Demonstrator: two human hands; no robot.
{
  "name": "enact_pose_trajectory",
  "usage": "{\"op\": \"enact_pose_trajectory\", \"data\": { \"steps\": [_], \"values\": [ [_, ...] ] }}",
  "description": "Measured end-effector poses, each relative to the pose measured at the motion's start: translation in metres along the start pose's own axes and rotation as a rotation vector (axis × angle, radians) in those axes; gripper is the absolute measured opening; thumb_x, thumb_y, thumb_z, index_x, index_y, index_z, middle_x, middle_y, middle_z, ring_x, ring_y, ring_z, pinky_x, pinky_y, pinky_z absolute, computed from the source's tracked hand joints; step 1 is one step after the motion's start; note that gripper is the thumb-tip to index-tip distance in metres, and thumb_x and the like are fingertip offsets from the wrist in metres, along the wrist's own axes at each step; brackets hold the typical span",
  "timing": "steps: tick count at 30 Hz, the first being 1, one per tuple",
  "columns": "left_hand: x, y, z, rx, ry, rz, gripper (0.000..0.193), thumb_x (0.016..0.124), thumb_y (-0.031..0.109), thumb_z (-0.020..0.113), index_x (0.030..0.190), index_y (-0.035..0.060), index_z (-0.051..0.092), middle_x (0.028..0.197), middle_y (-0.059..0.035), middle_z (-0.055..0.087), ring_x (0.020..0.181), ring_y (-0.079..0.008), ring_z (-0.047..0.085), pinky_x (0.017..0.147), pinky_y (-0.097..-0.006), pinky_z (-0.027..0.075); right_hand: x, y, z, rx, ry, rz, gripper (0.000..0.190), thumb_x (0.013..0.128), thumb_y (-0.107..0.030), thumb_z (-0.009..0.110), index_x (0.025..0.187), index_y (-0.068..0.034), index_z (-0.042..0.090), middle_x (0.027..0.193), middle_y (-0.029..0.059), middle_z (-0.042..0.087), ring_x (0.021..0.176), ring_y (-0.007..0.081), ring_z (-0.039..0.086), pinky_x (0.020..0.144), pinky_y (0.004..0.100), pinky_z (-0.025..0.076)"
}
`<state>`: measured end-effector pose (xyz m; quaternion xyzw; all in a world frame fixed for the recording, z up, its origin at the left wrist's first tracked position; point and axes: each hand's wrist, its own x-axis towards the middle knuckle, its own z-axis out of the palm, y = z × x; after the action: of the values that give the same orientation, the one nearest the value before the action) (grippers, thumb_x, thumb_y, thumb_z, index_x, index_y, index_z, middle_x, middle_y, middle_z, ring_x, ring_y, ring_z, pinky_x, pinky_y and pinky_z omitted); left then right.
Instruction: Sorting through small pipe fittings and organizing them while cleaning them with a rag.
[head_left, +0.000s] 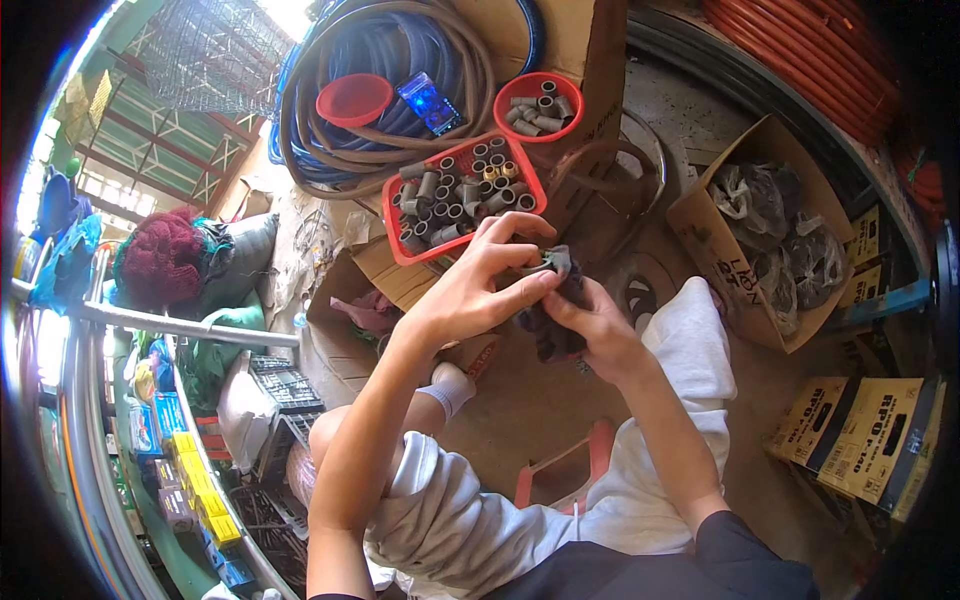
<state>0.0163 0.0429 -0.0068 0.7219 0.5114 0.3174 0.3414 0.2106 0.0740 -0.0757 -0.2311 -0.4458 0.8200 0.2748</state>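
Observation:
My left hand (491, 281) pinches a small grey piece at the top of a dark, rounded bundle (555, 322), perhaps a bag; its contents cannot be made out. My right hand (600, 330) grips the bundle's right side. Just beyond my left hand, a red plastic basket (395, 225) holds many short grey plastic pipe fittings, a few with brass-coloured inserts. A round red bowl (576, 124) behind it holds more grey fittings. Farther left, a second red bowl (354, 100) and a phone-like device with a lit blue screen (427, 103) rest on coiled blue hose.
Coiled blue and brown hoses (480, 67) lie at the back. An open cardboard box (787, 337) with plastic bags stands at right, closed cartons (862, 435) below it. Another open box (337, 330) is left of my hands. A metal rail (195, 322) crosses the left side.

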Motion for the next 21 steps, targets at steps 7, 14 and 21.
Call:
{"op": "enact_pose_trajectory", "data": {
  "steps": [7,14,21],
  "values": [
    [-0.001,0.009,0.024,-0.180,-0.069,-0.003,0.036,0.102,0.034,0.061,0.099,-0.0003,0.069,0.143,-0.0183,0.043,0.135,-0.0323,0.038,0.114,-0.0445,0.028,0.007,0.009,-0.017,0.299,-0.049,0.122,0.064,0.098,-0.064,0.053,0.127,-0.006,0.056,0.104,0.0061,0.066,0.088,0.0154,0.068,0.068,0.0287,0.057],
    [-0.001,0.003,0.042,-0.025,0.134,-0.018,0.030,0.101,0.028,0.061,0.099,-0.0020,0.067,0.138,-0.0161,0.046,0.132,-0.0321,0.041,0.113,-0.0429,0.030,0.014,0.021,-0.010,0.293,0.267,0.044,0.058,0.103,-0.060,0.043,0.126,-0.009,0.058,0.101,0.0045,0.068,0.081,0.0125,0.069,0.054,0.0294,0.058],
    [0.004,-0.005,0.034,-0.402,0.307,-0.181,0.032,0.104,0.027,0.058,0.102,-0.0037,0.068,0.132,-0.0078,0.049,0.115,-0.0148,0.052,0.096,-0.0304,0.044,0.007,0.003,-0.005,0.111,-0.013,0.076,0.052,0.105,-0.055,0.043,0.122,-0.008,0.059,0.091,0.0026,0.067,0.078,0.0116,0.067,0.072,0.0286,0.056]
  ]
}}
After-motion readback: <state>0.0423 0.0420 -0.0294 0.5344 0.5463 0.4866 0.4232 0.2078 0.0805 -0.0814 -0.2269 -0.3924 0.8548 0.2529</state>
